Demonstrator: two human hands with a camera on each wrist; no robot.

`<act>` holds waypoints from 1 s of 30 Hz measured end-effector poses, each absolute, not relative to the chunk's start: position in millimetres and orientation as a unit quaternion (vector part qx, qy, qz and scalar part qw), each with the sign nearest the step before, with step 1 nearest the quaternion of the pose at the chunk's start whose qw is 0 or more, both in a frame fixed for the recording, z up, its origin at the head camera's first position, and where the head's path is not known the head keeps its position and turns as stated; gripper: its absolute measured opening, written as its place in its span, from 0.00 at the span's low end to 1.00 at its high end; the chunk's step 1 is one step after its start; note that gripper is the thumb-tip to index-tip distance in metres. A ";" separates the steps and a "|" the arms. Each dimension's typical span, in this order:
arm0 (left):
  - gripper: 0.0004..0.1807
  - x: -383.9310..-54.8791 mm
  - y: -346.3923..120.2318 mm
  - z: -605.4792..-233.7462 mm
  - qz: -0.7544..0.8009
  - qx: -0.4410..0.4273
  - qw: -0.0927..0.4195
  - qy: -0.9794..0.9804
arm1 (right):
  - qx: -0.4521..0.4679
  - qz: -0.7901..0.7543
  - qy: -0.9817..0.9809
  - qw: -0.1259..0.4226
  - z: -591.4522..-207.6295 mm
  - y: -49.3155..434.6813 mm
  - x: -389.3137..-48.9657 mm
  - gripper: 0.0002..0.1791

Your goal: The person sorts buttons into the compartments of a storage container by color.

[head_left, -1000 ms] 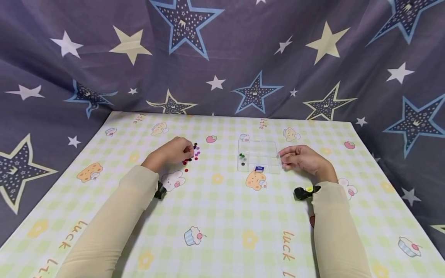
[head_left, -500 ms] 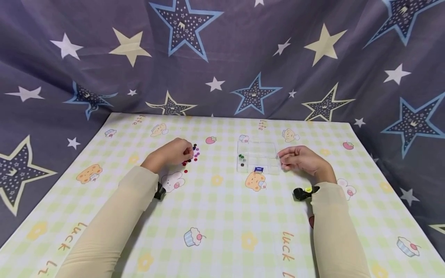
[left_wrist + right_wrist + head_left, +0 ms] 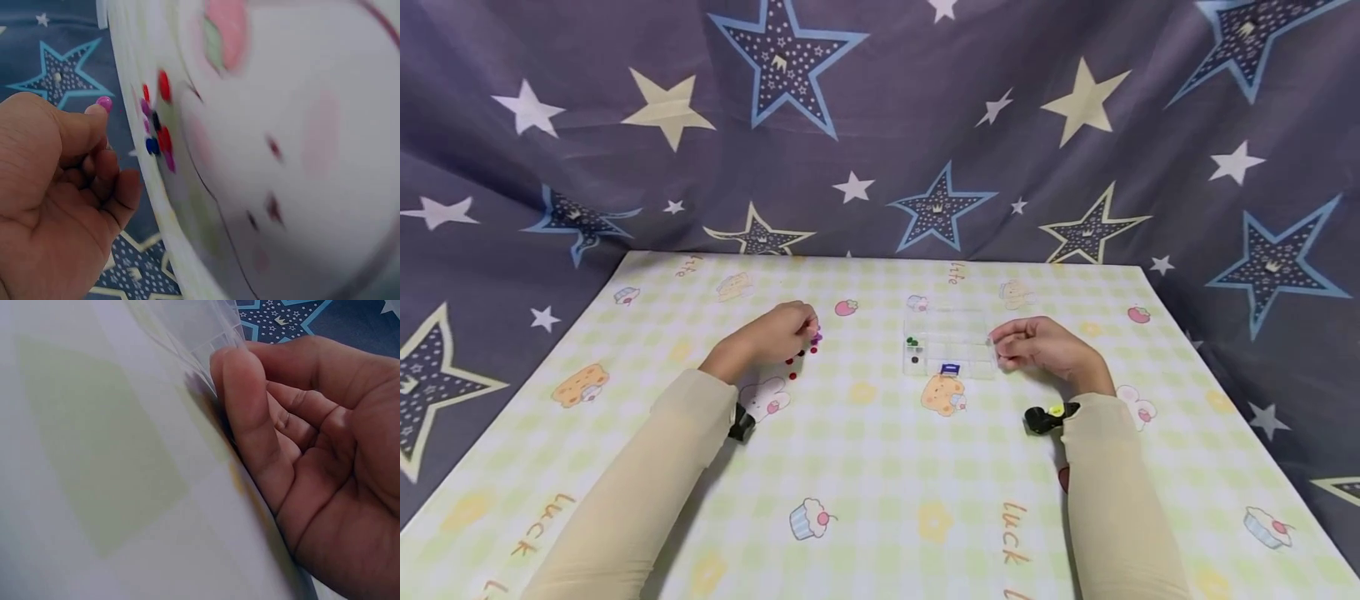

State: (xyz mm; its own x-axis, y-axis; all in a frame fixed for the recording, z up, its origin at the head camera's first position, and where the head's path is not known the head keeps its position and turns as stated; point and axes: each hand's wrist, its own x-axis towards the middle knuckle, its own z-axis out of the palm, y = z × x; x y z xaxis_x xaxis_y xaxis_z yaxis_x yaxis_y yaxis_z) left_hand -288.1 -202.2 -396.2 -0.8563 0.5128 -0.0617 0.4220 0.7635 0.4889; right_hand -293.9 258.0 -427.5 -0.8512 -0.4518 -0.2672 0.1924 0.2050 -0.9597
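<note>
In the head view my left hand is over a loose group of small round beads at the left of the table. Its thumb and a fingertip pinch a purple bead, seen in the left wrist view. Red beads, a blue bead and more purple ones lie just beyond the fingers. My right hand holds the right edge of a clear plastic compartment box by thumb and fingers. The box's lid lies open toward the back. Green beads and a dark bead sit in separate left compartments.
The table wears a green-and-white checked cloth with printed cartoons. A blue label shows at the box's front edge. Behind the table hangs a dark star-patterned curtain. Each wrist carries a black camera.
The head view has shifted slightly. My left hand has moved a little over the beads, and the dark beads at the far end are no longer visible. My right hand stays at the box.
</note>
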 end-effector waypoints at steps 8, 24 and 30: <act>0.09 -286.5 -180.9 -393.4 0.242 0.283 0.071 0.926 | -0.087 -0.624 0.730 0.265 -430.6 250.7 -298.9 0.19; 0.08 -289.4 -94.1 -389.8 0.256 0.342 0.039 0.903 | -0.085 -0.631 0.725 0.263 -430.0 262.3 -296.5 0.21; 0.08 -286.3 -70.1 -393.4 0.257 0.361 0.047 0.895 | -0.084 -0.633 0.721 0.269 -428.5 260.3 -295.9 0.21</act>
State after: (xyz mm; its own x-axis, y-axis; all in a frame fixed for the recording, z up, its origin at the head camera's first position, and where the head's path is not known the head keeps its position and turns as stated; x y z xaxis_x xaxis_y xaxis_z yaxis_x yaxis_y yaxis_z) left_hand -286.3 -70.1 -393.4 -0.7353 0.6700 0.1020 0.6220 0.6074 0.4942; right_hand -295.9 260.3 -428.5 -0.8419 -0.4606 -0.2813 0.2197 0.1835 -0.9581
